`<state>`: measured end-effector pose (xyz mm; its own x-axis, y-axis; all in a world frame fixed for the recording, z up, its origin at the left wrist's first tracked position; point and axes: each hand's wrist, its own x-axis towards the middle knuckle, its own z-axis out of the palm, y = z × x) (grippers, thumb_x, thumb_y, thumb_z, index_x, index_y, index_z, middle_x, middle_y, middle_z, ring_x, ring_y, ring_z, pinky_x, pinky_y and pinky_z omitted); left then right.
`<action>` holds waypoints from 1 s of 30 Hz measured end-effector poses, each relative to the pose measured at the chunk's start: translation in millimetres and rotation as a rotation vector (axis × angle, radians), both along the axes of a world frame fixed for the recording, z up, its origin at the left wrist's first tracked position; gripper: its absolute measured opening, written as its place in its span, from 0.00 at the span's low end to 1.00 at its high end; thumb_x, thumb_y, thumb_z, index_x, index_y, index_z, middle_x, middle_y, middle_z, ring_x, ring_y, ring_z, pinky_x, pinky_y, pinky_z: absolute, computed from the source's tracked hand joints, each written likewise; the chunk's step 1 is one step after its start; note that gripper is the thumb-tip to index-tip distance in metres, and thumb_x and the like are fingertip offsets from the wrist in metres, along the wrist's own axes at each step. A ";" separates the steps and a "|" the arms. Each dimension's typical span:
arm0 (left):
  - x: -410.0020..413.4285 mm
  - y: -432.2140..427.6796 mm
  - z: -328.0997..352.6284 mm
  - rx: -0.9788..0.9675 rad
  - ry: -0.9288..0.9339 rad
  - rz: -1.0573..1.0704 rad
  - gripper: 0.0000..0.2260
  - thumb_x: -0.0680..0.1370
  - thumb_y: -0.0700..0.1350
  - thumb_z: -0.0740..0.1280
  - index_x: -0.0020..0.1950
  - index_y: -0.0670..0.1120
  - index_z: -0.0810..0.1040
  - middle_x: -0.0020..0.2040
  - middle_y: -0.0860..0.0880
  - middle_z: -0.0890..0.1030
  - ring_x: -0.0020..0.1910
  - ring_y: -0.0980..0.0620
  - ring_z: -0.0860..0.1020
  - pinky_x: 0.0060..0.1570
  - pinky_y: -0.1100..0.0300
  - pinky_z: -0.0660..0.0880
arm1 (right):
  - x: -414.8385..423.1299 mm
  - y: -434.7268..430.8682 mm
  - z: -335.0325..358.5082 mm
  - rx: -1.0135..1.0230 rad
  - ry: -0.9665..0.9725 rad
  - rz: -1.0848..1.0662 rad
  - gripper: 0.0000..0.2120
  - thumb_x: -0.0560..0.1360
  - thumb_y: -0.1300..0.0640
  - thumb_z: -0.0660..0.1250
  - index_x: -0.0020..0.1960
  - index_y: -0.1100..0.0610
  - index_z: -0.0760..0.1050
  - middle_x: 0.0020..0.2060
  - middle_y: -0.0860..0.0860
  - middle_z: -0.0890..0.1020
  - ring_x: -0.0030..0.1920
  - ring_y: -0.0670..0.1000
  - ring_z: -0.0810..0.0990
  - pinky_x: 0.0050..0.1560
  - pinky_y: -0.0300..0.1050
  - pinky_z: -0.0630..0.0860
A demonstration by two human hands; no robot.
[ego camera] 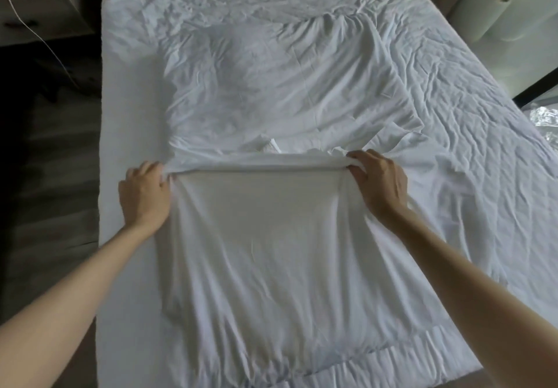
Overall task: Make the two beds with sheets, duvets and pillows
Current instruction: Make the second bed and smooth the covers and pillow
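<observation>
Pillowcase half-worked over a pillow on one bed, both hands on the cloth.

Left hand [145, 194], at 9 o'clock of the case, pinches the left end of a cross fold. The pillowcase [265, 252] lies flat at centre with its frilled hem toward 6 o'clock, and the padded bulge toward 12 o'clock is apparently the pillow [265, 86]. Right hand [377, 182], at 3 o'clock, grips the fold's right end. The hands are well apart, probably to keep the fold taut and even. The creased sheet [483, 161] spreads toward 2 o'clock.
</observation>
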<state>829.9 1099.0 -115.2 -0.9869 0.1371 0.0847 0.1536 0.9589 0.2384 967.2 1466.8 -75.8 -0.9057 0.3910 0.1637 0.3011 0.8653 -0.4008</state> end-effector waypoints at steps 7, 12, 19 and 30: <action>-54.7 41.5 -7.2 -0.088 -0.206 0.173 0.15 0.83 0.48 0.57 0.61 0.41 0.77 0.60 0.36 0.70 0.62 0.36 0.68 0.55 0.44 0.71 | -62.0 5.7 -35.1 -0.104 -0.161 -0.233 0.12 0.80 0.55 0.63 0.61 0.55 0.77 0.56 0.60 0.78 0.57 0.62 0.77 0.51 0.49 0.70; -49.9 33.2 -72.1 -0.142 -0.371 0.315 0.17 0.83 0.51 0.56 0.65 0.45 0.77 0.63 0.37 0.70 0.63 0.35 0.70 0.58 0.44 0.71 | -69.7 -3.2 -110.8 -0.275 -0.502 -0.194 0.22 0.78 0.45 0.64 0.70 0.47 0.64 0.70 0.58 0.60 0.69 0.67 0.62 0.68 0.62 0.59; -52.2 40.4 -132.3 -0.138 -0.376 0.404 0.20 0.80 0.47 0.65 0.66 0.36 0.72 0.67 0.36 0.68 0.66 0.36 0.66 0.60 0.44 0.68 | -88.3 11.2 -173.2 -0.280 -0.632 -0.218 0.43 0.72 0.32 0.64 0.75 0.31 0.38 0.77 0.42 0.35 0.74 0.72 0.46 0.68 0.75 0.45; 74.2 191.8 -84.4 0.104 -0.149 -0.180 0.28 0.77 0.56 0.55 0.78 0.56 0.59 0.80 0.45 0.49 0.78 0.37 0.42 0.66 0.27 0.37 | -36.6 1.7 -142.6 -0.069 0.026 0.173 0.33 0.74 0.64 0.66 0.75 0.46 0.62 0.78 0.53 0.55 0.77 0.56 0.56 0.73 0.68 0.54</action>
<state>904.1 1290.8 -199.7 -0.9501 0.3099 -0.0368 0.2754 0.8883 0.3676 930.6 1468.5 -218.4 -0.9562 0.2407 0.1664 0.1387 0.8736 -0.4665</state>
